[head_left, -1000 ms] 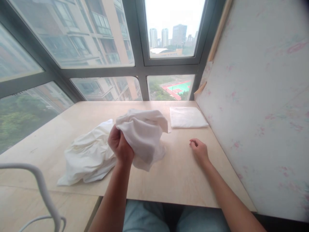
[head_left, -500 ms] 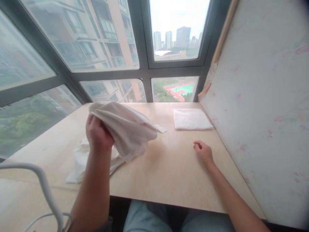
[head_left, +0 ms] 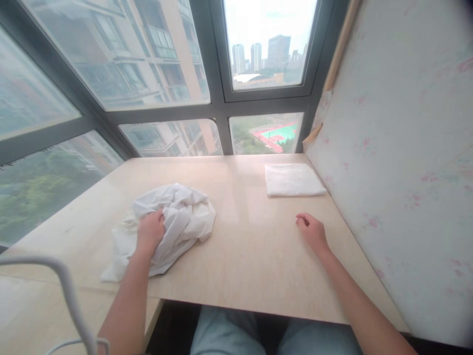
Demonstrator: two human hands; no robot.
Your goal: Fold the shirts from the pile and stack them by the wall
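A crumpled heap of white cloth lies on the left part of the pale table. My left hand is on the heap, its fingers curled into the fabric and gripping it. At the back right lies a flat, folded white cloth. My right hand rests on the table in front of that folded cloth, not touching it, with its fingers curled in and nothing visible in them.
The pale table meets a flowered wall on the right and windows behind. A grey curved tube and a thin cable stand at the lower left. My legs are below the front edge.
My left hand has come down with the raised white cloth, which now lies bunched on the heap at the left. My right hand and the folded cloth have stayed in place.
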